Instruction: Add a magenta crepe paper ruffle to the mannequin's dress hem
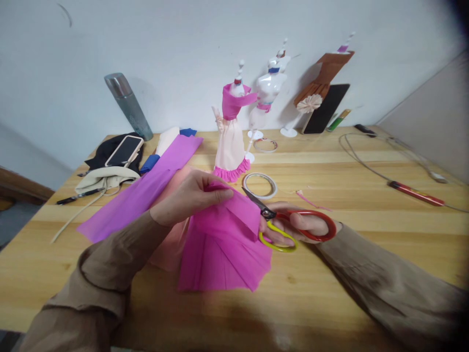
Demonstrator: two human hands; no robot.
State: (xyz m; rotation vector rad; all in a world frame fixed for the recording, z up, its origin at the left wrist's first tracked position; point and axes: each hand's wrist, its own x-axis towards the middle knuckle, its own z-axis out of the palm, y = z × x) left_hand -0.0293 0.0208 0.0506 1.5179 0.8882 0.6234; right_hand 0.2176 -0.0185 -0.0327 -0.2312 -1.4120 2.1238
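Note:
Between the thumb and fingers of my left hand [196,195] the upper edge of a bright magenta sheet [223,254], crepe paper or thin cloth, is pinched. The sheet fans down in folds onto the table, with a flap folded over at its top right. My right hand [282,225] holds scissors [267,212] with one red and one yellow handle loop, my thumb through the red one. The dark blades point up and left, beside the flap's right edge. Whether they touch the sheet I cannot tell. A roll of tape [260,186] lies just beyond the blades.
A purple sheet [139,195] and a peach one [172,244] lie at left, near a phone [125,150] and a bottle [130,107]. Small dress forms stand behind, one in a pink dress [230,137], another in brown [322,78]. A red stick-shaped tool [415,193] with a cord lies right.

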